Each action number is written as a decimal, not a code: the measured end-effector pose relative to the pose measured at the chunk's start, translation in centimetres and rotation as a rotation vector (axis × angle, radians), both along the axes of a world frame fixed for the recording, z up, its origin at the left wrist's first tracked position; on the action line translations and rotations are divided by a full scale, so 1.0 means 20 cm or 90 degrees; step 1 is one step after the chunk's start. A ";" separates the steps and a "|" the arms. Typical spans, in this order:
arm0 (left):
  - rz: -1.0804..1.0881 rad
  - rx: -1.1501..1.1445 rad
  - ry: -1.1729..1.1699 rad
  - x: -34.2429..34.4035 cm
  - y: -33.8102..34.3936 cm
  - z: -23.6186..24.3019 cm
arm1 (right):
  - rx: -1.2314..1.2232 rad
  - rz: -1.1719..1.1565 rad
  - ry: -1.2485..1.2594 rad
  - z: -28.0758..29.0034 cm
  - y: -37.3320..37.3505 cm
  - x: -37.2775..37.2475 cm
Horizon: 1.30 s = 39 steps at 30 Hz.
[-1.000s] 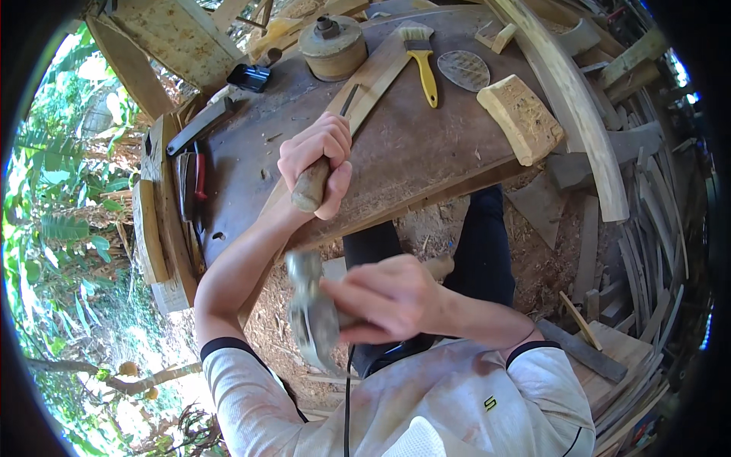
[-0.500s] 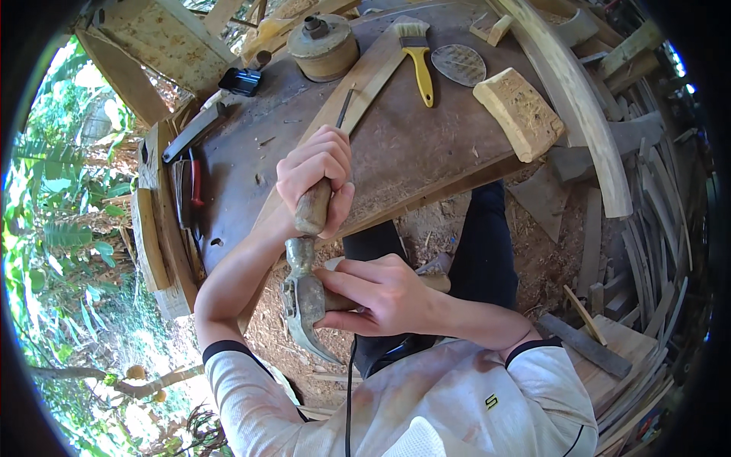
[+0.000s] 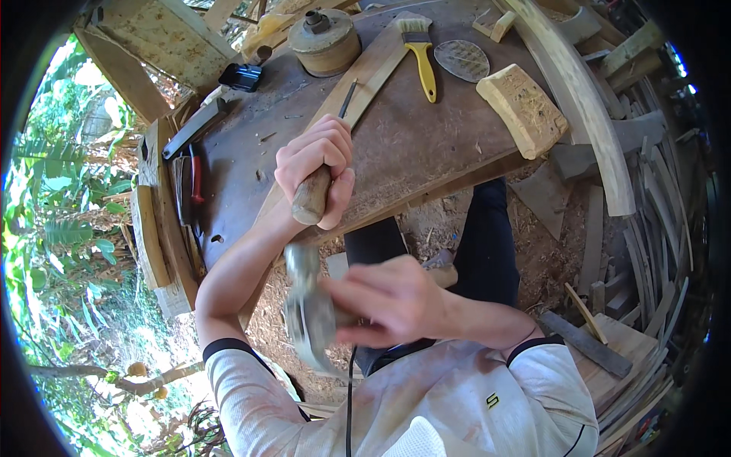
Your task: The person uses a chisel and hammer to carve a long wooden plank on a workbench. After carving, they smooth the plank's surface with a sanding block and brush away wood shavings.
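Along the left edge of my dark wooden workbench (image 3: 251,152) the red-handled pliers (image 3: 195,174) lie parked out of the way. My left hand (image 3: 316,171) is wrapped tight around the rounded wooden handle of a chisel (image 3: 312,196), fist closed, so the thin metal shank (image 3: 347,97) stays pressed down along the long pale wooden plank (image 3: 358,84) that lies slanted across the bench. Below it, close to my chest, my right hand (image 3: 388,301) grips the grey metal hammer (image 3: 308,312), fingers closed on its shaft; the head is blurred and sits just under the chisel's butt, well placed for striking. Further right, the yellow-handled brush (image 3: 421,57) and the pale carved wooden block (image 3: 523,109) rest within reach but clear of the cutting line.
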<state>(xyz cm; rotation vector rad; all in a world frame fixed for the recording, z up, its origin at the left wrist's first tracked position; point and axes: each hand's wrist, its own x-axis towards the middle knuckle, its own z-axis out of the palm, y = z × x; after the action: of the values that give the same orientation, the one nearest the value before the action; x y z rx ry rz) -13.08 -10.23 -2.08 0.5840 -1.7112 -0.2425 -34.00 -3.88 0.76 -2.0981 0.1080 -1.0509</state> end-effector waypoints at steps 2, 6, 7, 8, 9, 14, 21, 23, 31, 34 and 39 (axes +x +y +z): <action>0.008 0.006 0.009 -0.01 -0.02 -0.01 | 0.071 -0.022 0.081 0.00 -0.03 0.01; 0.012 -0.006 0.009 0.00 -0.03 0.00 | -0.056 0.052 -0.062 0.02 -0.01 -0.02; 0.012 -0.008 0.016 0.00 -0.03 0.00 | 0.003 0.035 -0.018 0.02 -0.02 -0.01; 0.012 -0.011 0.023 0.00 -0.04 -0.01 | 0.062 0.017 0.025 0.01 -0.04 0.01; 0.012 -0.013 0.030 0.00 -0.05 -0.01 | 0.120 0.000 0.068 0.01 -0.04 0.02; 0.017 -0.008 0.001 -0.01 -0.05 -0.02 | -0.098 0.020 -0.007 -0.05 -0.06 0.00; 0.020 0.000 -0.044 -0.03 -0.04 -0.02 | -0.120 0.010 -0.072 -0.15 -0.09 0.00; 0.027 0.001 -0.044 -0.02 -0.05 -0.03 | -0.075 -0.009 -0.006 -0.16 -0.08 -0.01; 0.033 0.006 -0.040 -0.04 -0.07 -0.02 | -0.015 -0.042 0.000 -0.08 -0.08 -0.03; 0.038 0.004 -0.051 -0.05 -0.07 -0.01 | -0.141 0.022 -0.145 -0.09 -0.10 -0.05; 0.052 0.005 -0.043 -0.06 -0.08 -0.02 | -0.080 -0.043 -0.058 -0.09 -0.12 -0.04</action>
<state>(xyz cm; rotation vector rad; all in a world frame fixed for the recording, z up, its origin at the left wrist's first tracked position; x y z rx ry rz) -14.27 -11.91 -2.45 0.6730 -1.7481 -0.1725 -34.79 -6.31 -1.11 -2.1682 0.0693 -1.2200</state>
